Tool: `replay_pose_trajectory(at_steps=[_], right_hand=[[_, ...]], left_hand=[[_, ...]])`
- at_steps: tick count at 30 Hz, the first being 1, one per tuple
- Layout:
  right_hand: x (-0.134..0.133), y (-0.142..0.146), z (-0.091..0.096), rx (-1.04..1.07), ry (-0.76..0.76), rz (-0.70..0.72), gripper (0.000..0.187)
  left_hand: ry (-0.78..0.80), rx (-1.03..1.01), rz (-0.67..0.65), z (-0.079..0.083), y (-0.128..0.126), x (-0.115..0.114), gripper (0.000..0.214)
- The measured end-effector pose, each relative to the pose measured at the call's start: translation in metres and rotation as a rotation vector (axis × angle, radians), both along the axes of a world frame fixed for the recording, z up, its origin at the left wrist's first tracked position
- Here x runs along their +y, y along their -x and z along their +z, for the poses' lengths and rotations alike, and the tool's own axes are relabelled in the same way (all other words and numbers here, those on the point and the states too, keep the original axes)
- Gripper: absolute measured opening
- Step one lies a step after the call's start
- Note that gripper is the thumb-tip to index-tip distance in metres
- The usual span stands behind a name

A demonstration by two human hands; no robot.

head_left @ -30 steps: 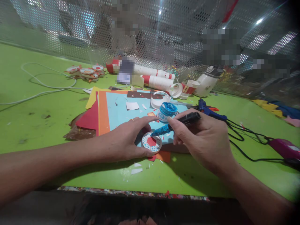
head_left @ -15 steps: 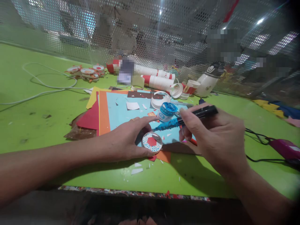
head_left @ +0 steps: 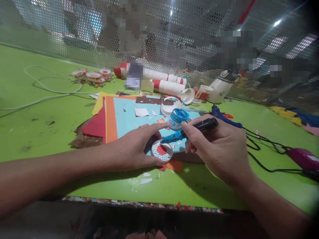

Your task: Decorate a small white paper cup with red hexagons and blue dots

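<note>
No word, number or brand can be read. The label on the small paint jar (head_left: 175,121) at the centre is too blurred, and the paper cups (head_left: 169,87) above it show only red bands.

green table (head_left: 37,132), coloured paper sheets (head_left: 112,119), white cable (head_left: 50,94)

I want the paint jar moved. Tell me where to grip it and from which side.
Take the paint jar by its pale round wall, below the blue-smeared open rim, coming from its far left. It stands upright and open; the right hand with the brush crosses its near right side, and the left hand pinches the decorated disc in front.
</note>
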State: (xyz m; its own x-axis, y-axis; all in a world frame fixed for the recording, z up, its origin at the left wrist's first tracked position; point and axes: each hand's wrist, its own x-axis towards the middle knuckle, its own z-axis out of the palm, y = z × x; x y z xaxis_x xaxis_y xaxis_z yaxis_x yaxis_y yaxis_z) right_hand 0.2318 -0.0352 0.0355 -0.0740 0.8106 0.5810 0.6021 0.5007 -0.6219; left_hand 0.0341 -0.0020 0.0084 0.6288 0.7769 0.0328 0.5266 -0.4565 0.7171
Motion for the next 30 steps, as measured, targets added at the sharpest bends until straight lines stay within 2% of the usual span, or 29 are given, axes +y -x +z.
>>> replay_pose_trajectory(at_steps=[26,30], right_hand=[[0.0019,-0.0004,-0.0021,-0.007,0.035,0.076,0.021],[0.0004,-0.0003,-0.001,0.081,0.01,-0.013,0.026]], left_hand=[[-0.005,-0.02,0.01,-0.0003,-0.0007,0.0001,0.082],[-0.007,-0.001,0.008,0.0007,-0.0006,-0.0004,0.084]])
